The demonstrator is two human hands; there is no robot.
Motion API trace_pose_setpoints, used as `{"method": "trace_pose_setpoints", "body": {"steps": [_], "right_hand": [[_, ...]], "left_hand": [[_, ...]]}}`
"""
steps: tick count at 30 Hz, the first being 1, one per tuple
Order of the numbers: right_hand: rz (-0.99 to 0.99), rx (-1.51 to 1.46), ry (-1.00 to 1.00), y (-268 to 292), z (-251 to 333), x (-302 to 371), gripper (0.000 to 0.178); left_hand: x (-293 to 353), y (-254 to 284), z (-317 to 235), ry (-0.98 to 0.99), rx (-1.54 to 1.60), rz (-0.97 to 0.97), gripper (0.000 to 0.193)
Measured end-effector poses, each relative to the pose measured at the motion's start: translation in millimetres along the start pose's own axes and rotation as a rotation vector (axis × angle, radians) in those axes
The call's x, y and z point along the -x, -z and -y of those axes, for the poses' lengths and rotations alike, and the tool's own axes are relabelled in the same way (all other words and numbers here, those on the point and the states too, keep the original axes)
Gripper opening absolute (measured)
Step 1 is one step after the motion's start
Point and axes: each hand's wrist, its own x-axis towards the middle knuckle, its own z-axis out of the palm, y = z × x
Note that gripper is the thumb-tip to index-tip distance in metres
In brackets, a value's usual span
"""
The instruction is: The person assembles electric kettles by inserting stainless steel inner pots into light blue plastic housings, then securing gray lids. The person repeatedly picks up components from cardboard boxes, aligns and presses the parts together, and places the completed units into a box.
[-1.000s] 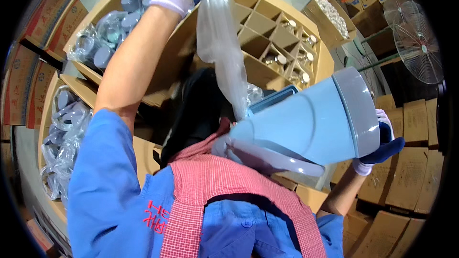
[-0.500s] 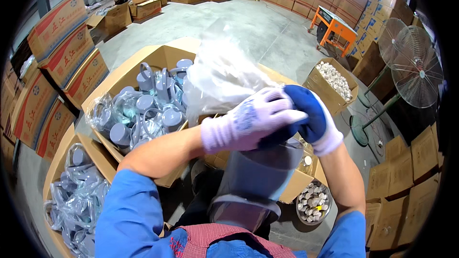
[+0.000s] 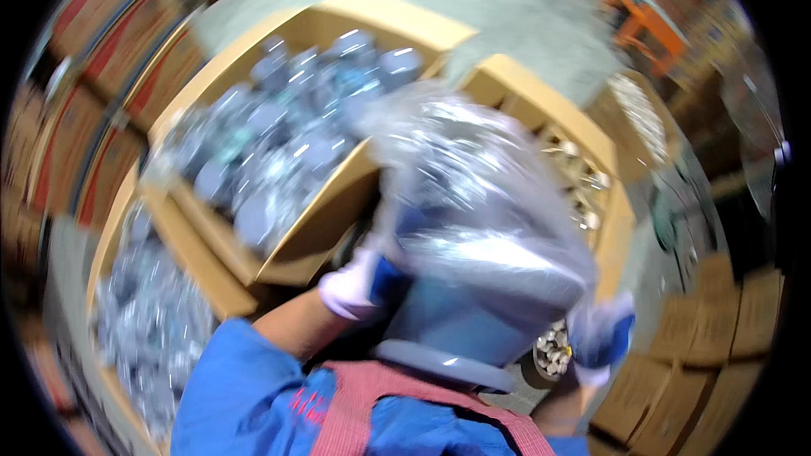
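Standing in front of my body is a large grey-blue plastic bucket (image 3: pixel 452 317), with a clear plastic bag (image 3: pixel 490 211) over its upper part. My left hand (image 3: pixel 372 279), in a white glove with a blue palm, is closed at the bag's left edge against the bucket's side. Film and blur partly hide its fingers. My right hand (image 3: pixel 601 333), gloved alike, is apart from the bucket on its right, low down, its fingers smeared by motion. To the left, a carton (image 3: pixel 325 211) holds several grey-blue lidded pieces in clear film.
A second carton (image 3: pixel 190 253) of film-wrapped grey pieces stands at lower left. Behind the bucket is a divided carton (image 3: pixel 604 148) of small pale parts. A round tub of caps (image 3: pixel 553 353) sits beside my right hand. Stacked cartons (image 3: pixel 667 371) flank the right, an orange cart (image 3: pixel 646 29) farther back.
The clear bag, earlier bunched beyond my hands, now covers the bucket's upper part. My hands, together over the bucket before, have parted and come down on either side. The view has shifted.
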Motion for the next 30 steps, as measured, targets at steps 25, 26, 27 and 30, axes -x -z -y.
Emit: {"method": "trace_pose_setpoints", "body": {"steps": [25, 26, 27, 30], "right_hand": [[0.247, -0.025, -0.287, -24, 192, 170, 0.032], [0.169, 0.062, -0.045, -28, 190, 167, 0.031], [0.144, 0.154, -0.114, -26, 194, 163, 0.037], [0.163, 0.166, -0.072, -8, 146, 131, 0.034]], "left_hand": [[103, 49, -32, -0.365, -1.836, -0.016, 0.016], [105, 51, -44, -0.061, -1.838, -0.264, 0.013], [108, 41, -47, -0.186, -1.844, -0.109, 0.011], [180, -82, -98, -0.791, -1.642, 0.622, 0.011]]}}
